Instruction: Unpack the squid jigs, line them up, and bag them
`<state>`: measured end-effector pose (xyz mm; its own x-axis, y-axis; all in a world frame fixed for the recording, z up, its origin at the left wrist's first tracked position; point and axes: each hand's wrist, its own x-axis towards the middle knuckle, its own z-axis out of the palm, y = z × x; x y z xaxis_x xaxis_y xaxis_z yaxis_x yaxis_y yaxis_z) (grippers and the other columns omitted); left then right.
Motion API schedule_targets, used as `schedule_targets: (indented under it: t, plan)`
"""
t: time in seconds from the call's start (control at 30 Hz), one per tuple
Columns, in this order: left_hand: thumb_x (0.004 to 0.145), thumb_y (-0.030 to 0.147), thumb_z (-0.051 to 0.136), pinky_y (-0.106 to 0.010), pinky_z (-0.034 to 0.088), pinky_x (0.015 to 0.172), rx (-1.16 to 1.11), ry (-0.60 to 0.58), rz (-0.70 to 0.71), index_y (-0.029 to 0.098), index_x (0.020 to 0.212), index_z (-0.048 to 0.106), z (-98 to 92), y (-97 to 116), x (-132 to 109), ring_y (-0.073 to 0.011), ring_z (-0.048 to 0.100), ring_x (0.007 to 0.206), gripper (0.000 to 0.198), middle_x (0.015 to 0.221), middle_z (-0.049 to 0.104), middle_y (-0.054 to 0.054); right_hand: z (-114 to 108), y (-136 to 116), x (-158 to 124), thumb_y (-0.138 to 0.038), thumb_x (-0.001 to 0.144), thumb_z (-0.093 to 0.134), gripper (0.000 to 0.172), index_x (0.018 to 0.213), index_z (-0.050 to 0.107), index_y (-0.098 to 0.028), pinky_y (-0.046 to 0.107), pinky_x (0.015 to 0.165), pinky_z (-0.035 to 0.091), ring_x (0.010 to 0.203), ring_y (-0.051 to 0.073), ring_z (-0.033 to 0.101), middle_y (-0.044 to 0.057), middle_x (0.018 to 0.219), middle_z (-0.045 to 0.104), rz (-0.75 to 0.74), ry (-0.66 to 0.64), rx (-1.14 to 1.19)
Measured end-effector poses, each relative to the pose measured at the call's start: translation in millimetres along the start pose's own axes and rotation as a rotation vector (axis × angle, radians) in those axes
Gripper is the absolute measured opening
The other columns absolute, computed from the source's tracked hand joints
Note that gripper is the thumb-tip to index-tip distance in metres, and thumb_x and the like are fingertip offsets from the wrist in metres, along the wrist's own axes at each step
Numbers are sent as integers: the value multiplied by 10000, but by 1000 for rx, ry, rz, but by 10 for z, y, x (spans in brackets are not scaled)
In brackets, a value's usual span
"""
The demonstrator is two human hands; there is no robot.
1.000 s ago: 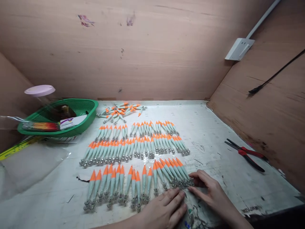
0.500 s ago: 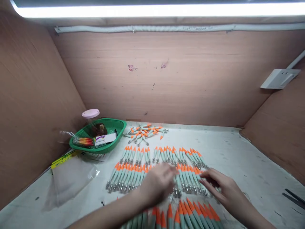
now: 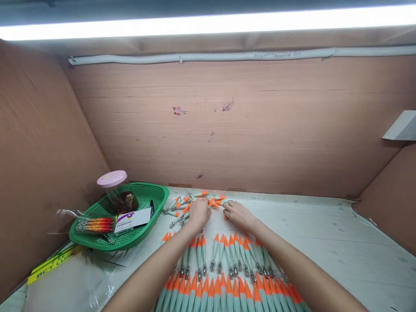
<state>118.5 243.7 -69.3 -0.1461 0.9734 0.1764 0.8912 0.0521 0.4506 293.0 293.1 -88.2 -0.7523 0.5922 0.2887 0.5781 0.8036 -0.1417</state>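
Note:
Both hands reach to a loose pile of orange-tipped, pale green lures (image 3: 177, 214) near the back wall. My left hand (image 3: 199, 213) is over the pile's middle with its fingers curled down; what they hold, if anything, is hidden. At the pile's right edge, my right hand (image 3: 238, 214) has bent fingers touching or pinching a lure, too small to tell which. Nearer to me, under and between the forearms, stands a row of lures (image 3: 232, 251) with orange tips pointing away, and a denser row (image 3: 211, 297) below it.
A green basket (image 3: 130, 243) at the left holds a pink-lidded jar (image 3: 118, 190), a small white box (image 3: 125, 224) and a bag of red-yellow lures (image 3: 99, 225). A clear bag with a yellow header (image 3: 53, 264) lies in front. Wooden walls enclose the table.
Both hands have moved away from the near rows to the pile at the back. The view has shifted, with the basket and rows now lower and larger in the picture.

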Motion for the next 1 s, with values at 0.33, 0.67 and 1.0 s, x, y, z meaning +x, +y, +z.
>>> schedule_targets:
  t: [0.33, 0.67, 1.0]
  plan:
    - [809, 172, 524, -223, 490, 651, -372, 82, -43, 152, 940, 657, -305, -264, 113, -149, 648, 714, 188, 805, 703, -35, -122, 276, -77, -157, 807, 477, 133, 826, 602, -199, 329, 711, 419, 745, 200, 520, 65, 826, 621, 204, 333, 322]
    - [637, 89, 636, -241, 471, 645, -415, 7, -171, 166, 855, 675, -451, -333, 248, -165, 619, 641, 235, 608, 627, 14, -379, 112, -243, -451, 740, 603, 271, 815, 563, -193, 330, 688, 470, 714, 171, 558, 40, 780, 599, 483, 541, 918]
    - [677, 239, 691, -260, 519, 686, -781, -244, -208, 130, 844, 664, -621, -143, 30, -142, 642, 678, 201, 803, 695, -61, -724, -303, -669, -422, 645, 761, 361, 887, 670, -169, 298, 666, 507, 650, 136, 617, 52, 786, 690, 602, 340, 1479]
